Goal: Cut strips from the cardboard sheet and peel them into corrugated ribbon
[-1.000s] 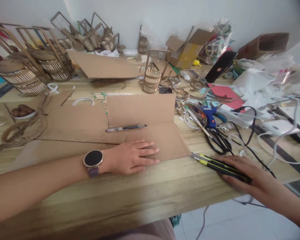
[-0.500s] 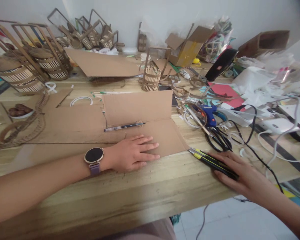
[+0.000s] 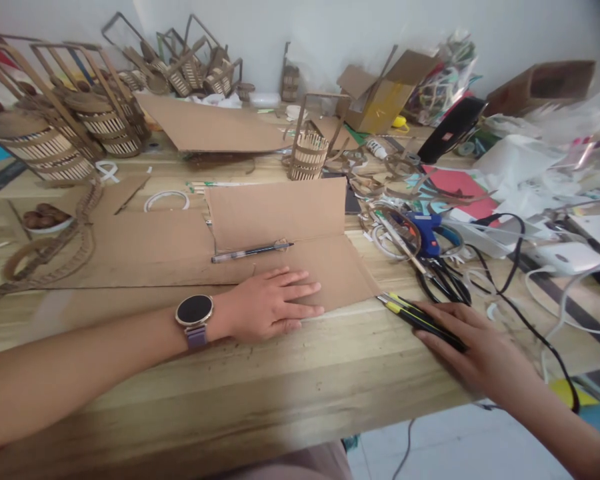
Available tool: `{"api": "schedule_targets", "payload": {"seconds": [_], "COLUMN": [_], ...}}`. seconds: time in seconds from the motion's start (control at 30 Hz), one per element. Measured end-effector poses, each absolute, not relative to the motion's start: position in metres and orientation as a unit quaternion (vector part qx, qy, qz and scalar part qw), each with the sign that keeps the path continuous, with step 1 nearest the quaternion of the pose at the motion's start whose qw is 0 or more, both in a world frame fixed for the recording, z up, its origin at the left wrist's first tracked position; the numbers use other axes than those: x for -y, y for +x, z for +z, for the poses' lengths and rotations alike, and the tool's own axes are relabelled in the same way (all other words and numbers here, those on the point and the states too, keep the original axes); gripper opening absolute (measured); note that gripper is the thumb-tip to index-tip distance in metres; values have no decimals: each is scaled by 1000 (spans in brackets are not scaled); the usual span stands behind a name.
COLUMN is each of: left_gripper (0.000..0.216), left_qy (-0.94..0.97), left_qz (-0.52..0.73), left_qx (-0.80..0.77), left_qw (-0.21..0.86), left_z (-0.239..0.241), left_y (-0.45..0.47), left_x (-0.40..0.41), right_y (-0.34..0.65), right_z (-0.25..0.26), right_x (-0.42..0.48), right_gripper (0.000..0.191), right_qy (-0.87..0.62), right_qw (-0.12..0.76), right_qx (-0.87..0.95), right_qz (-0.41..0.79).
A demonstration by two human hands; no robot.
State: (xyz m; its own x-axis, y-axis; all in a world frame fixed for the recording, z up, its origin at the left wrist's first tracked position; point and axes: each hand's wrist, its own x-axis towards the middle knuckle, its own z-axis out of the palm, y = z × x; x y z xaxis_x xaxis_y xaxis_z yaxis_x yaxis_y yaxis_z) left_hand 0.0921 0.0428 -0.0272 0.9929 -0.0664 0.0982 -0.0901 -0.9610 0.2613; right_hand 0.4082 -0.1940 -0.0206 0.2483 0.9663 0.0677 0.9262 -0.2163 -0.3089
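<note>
My left hand (image 3: 275, 303), with a smartwatch on its wrist, lies flat with fingers spread on a piece of brown cardboard (image 3: 340, 267). The cardboard is creased, and its far flap (image 3: 280, 210) tilts up. A pen (image 3: 253, 252) rests along the crease, just beyond my left fingers. On the right, my right hand (image 3: 460, 333) is closed around a black and yellow utility knife (image 3: 427, 323). Two slim tips show side by side at its front; whether these are two knives I cannot tell. The tips are at the cardboard's near right corner.
Scissors (image 3: 443, 280), a blue glue gun (image 3: 427, 233) and cables (image 3: 530, 327) lie at right. A small slatted basket (image 3: 309, 155) stands beyond the cardboard. More baskets (image 3: 107, 127) stand at the back left, near a bowl of brown nuts (image 3: 47, 217). A cardboard box (image 3: 393, 93) is behind.
My right hand and the utility knife have shifted slightly left, closer to the cardboard's corner. My left hand stays flat in place. The whole view has moved a little.
</note>
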Motion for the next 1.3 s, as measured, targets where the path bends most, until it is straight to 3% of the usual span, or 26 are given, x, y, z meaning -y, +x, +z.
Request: {"api": "schedule_targets", "payload": {"seconds": [0.87,1.3], "left_gripper": [49,41], "left_qy": [988,998], "left_qz": [20,55], "left_qx": [-5,-16], "left_qw": [150,22], "left_z": [-28,-27], "left_y": [100,67], "left_x": [-39,-58], "right_y": [349,357], "right_z": [-19,-21], "right_x": [198,163], "right_gripper": [49,57], "right_qy": [-805,-803], "right_qw": [183,201], "right_qx": [560,559], "right_qz": [61,46]}}
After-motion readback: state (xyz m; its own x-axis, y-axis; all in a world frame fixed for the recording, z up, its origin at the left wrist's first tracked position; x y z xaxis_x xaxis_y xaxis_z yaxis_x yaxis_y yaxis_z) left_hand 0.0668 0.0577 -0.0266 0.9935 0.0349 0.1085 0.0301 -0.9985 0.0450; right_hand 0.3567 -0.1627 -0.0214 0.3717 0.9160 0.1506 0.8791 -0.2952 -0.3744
